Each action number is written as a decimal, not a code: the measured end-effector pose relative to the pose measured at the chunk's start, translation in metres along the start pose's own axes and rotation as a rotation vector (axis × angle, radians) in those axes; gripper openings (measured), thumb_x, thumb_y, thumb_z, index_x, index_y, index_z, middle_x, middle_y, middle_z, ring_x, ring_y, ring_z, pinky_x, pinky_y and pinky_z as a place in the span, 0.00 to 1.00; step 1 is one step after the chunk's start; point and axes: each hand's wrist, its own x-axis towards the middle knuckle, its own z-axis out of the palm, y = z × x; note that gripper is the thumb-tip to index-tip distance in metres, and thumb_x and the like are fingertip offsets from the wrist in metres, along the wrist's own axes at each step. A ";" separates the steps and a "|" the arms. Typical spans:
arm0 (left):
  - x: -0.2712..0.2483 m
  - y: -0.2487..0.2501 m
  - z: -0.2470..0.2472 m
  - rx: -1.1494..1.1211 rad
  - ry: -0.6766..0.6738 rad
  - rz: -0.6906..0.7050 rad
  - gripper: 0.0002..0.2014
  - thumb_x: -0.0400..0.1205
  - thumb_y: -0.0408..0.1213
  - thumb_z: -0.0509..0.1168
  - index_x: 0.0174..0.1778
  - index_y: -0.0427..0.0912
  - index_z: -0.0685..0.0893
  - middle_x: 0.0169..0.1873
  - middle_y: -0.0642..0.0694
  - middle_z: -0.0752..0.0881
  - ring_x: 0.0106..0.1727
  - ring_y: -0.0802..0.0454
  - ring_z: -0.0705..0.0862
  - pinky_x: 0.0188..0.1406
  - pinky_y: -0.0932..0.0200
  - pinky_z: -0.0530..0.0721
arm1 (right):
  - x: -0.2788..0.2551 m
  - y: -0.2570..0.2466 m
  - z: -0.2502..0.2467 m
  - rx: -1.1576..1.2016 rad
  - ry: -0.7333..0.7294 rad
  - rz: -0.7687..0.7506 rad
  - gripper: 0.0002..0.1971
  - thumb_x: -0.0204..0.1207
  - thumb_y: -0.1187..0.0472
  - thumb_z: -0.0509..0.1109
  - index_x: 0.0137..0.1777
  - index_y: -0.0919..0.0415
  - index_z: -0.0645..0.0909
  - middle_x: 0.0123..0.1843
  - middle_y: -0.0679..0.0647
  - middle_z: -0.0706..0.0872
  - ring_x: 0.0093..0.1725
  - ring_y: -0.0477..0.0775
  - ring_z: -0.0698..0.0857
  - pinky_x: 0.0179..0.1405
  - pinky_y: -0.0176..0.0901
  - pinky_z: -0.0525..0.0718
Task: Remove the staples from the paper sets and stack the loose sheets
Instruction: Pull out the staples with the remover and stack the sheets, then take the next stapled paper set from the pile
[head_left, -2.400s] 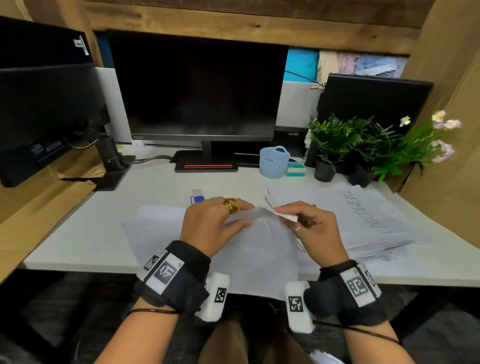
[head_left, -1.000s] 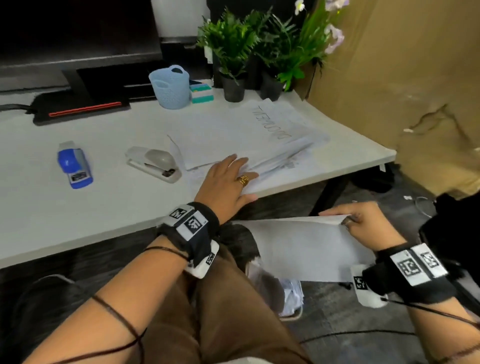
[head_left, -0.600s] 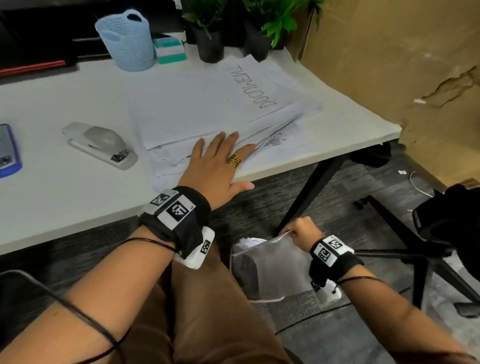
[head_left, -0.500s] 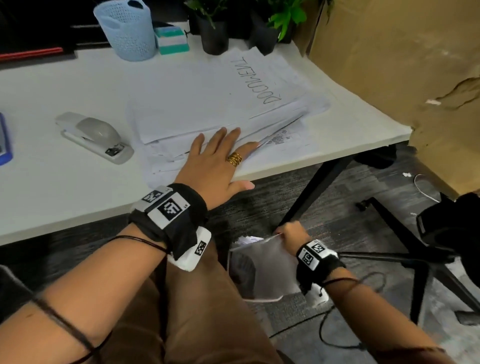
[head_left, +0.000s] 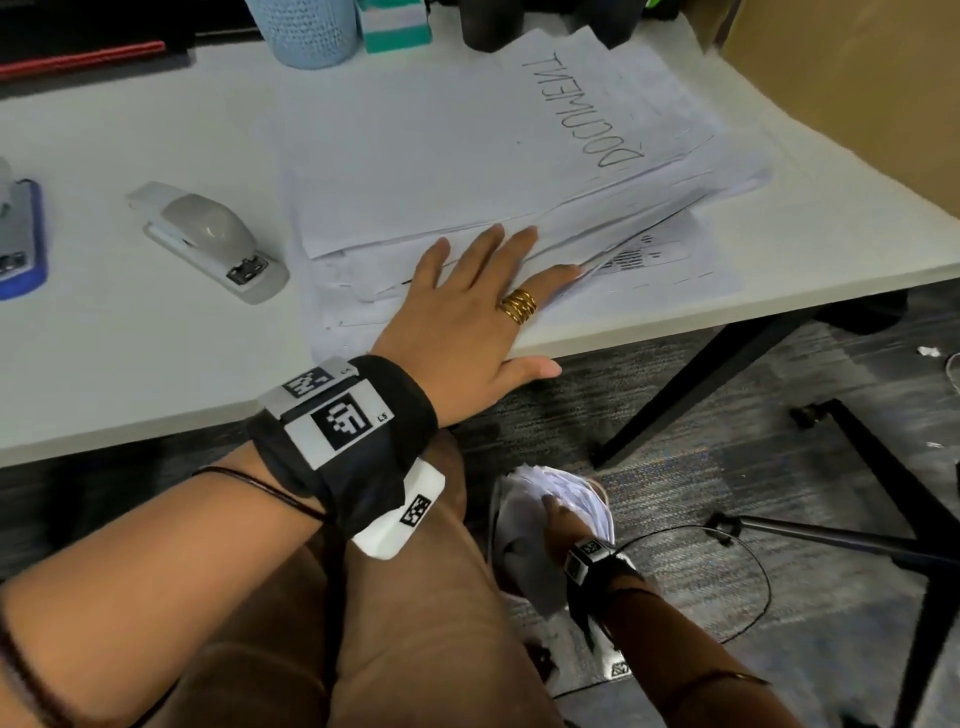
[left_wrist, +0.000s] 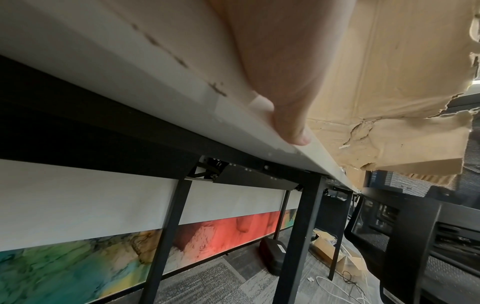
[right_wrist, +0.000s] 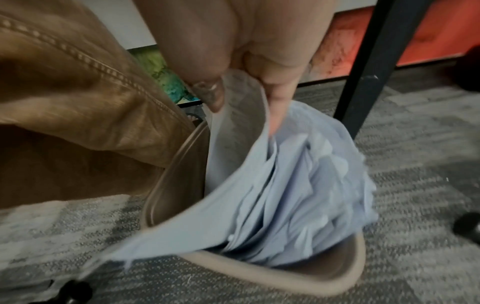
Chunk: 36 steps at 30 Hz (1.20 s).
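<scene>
My left hand (head_left: 498, 296) lies flat with straight fingers on the near edge of the paper pile (head_left: 457, 156), whose top sheet reads "DOCUMENT". In the left wrist view its thumb (left_wrist: 293, 123) rests on the desk's front edge (left_wrist: 155, 72). Below the desk, my right hand (head_left: 556, 512) reaches into a beige bin (right_wrist: 259, 273) on the floor. There its thumb and fingers (right_wrist: 244, 115) pinch the top edge of a loose sheet (right_wrist: 233, 174), which stands in the bin beside several other sheets (right_wrist: 311, 185).
A grey stapler (head_left: 208, 239) lies left of the pile and a blue tool (head_left: 23, 234) at the far left. A light blue basket (head_left: 306, 31) stands at the back. Black desk legs (head_left: 701, 379), a chair base (head_left: 883, 467) and a cable (head_left: 727, 582) surround the bin.
My right hand has carried the loose sheet from beside the desk down into the bin on the floor. The left hand has stayed flat on the pile.
</scene>
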 end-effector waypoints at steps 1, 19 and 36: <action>0.000 0.000 0.000 -0.001 0.006 0.003 0.37 0.76 0.68 0.38 0.82 0.56 0.50 0.81 0.42 0.56 0.81 0.41 0.54 0.76 0.35 0.54 | 0.005 0.006 0.013 0.033 0.017 0.030 0.32 0.60 0.45 0.52 0.58 0.66 0.75 0.44 0.64 0.90 0.43 0.63 0.90 0.39 0.45 0.87; 0.000 -0.001 0.003 0.037 0.009 0.005 0.36 0.78 0.67 0.40 0.82 0.56 0.50 0.82 0.42 0.55 0.81 0.41 0.54 0.75 0.35 0.54 | -0.018 -0.027 -0.059 0.076 0.321 0.144 0.32 0.81 0.38 0.51 0.72 0.64 0.69 0.71 0.64 0.74 0.70 0.65 0.74 0.65 0.57 0.73; -0.010 0.000 -0.025 -0.172 0.132 -0.414 0.28 0.84 0.55 0.51 0.80 0.53 0.58 0.78 0.45 0.63 0.78 0.46 0.58 0.76 0.40 0.45 | -0.155 -0.118 -0.251 0.295 1.449 -0.234 0.19 0.73 0.54 0.57 0.21 0.60 0.68 0.21 0.52 0.73 0.25 0.55 0.75 0.28 0.36 0.55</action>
